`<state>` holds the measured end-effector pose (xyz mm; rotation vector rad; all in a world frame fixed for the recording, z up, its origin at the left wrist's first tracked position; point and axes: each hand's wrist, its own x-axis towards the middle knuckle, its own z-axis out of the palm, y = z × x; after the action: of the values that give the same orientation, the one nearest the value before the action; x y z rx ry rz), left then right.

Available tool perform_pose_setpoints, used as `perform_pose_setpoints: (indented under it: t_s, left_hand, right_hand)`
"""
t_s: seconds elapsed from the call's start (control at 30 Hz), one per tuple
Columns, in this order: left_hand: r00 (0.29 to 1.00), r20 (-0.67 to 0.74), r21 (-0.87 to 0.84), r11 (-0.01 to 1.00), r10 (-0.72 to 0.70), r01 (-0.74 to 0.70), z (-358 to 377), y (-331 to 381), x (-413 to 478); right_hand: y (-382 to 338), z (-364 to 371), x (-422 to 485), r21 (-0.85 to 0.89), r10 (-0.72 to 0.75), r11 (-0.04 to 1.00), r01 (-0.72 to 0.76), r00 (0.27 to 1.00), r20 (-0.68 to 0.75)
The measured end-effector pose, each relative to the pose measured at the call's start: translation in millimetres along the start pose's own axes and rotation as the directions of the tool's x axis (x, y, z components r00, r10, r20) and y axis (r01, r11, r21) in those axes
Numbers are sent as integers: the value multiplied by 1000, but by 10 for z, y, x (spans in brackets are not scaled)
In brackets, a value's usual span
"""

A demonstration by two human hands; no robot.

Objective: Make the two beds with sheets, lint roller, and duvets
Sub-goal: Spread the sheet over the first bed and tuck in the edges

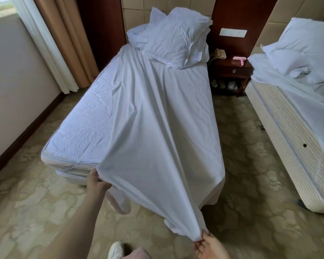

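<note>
Nearest, down by the lens: white shoe and a pink-clad leg, just left of the right hand. Pinches, between thumb and fingertips of that hand, a bunched corner of the white sheet, held low over the carpet off the foot of the near bed. Grips, with the left hand, fingers curled round the cloth, the sheet's bottom edge, up and left of the right fingers, close to the mattress corner.

Beyond both sets of fingers: sheet in long taut folds up to the pillows, covering only the right part; quilted mattress pad bare beyond the left fingers. Far beyond the right fingers, on the nightstand: pink lint roller, beside a telephone. Right of the right fingers: second bed, sheet loose and rumpled.

Judged step: spreading the bottom sheet on the first bed; early in the task, no duvet in sight. Next move probably calls for carrying the left-hand edge leftward over the bare strip, keeping tension from both grips, squaring the hem to the foot, then tucking. Worth watching: pillows weighing on the head end, liable to hold the cloth askew.
</note>
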<state>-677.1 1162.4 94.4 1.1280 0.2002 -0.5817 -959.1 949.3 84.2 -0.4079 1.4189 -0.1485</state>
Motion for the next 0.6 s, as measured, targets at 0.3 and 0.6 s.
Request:
perform_pose_setpoints:
  t_s: [0.3, 0.6]
  left_hand:
    - [964, -168, 189, 966, 206, -174, -1154, 828, -333]
    - [977, 165, 661, 720, 137, -212, -1628, 1265, -306]
  right_hand:
    - [701, 514, 14, -288, 54, 955, -68, 997, -56]
    - [1751, 2882, -542, -300, 417, 901, -313, 813, 406]
